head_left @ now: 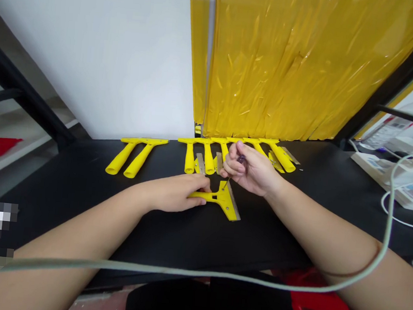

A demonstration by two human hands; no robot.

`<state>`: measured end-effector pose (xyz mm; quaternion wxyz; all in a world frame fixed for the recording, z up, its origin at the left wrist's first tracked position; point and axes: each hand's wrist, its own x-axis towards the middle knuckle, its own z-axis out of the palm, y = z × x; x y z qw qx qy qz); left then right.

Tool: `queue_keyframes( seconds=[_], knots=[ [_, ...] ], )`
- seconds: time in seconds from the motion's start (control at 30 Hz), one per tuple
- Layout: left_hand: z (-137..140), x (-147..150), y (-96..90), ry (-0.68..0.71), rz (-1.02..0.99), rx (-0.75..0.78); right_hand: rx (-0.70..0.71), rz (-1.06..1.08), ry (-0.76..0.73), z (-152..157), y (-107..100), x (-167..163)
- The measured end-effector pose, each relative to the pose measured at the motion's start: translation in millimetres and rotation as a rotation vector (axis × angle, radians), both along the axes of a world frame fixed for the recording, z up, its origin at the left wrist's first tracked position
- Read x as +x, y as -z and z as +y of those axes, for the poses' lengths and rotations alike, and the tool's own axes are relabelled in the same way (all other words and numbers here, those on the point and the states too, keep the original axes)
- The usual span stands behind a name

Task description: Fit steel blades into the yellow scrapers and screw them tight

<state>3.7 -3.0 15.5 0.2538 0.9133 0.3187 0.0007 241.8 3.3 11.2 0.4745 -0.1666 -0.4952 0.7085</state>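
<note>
My left hand (pixel 179 191) is closed around the handle of a yellow scraper (pixel 226 204), which lies on the black tabletop with its metal blade edge facing right. Two screws show on the scraper's head. A screwdriver (pixel 241 159) with a dark handle is gripped in my right hand (pixel 251 168); its thin shaft points down at the upper screw. The fingers hide most of the screwdriver handle. Just beyond my hands lies a row of yellow scraper handles (pixel 210 160), with several metal-bladed pieces (pixel 200 163) among them.
Two more yellow scrapers (pixel 140 161) lie at the left. A pale cable (pixel 188 272) crosses low in front of my forearms and rises at the right. Power strips (pixel 391 173) and a plastic bottle (pixel 401 120) stand at the right. A white panel (pixel 103 52) and yellow plastic sheeting (pixel 291 65) form the back.
</note>
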Motion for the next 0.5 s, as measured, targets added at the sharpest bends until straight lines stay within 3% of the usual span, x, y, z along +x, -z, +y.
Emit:
queue_keyframes(
  seconds=[0.5],
  knots=[
    [-1.3, 0.8, -1.7, -0.021, -0.022, -0.019, -0.012, 0.007, -0.088, -0.4, 3.0, -0.1]
  ],
)
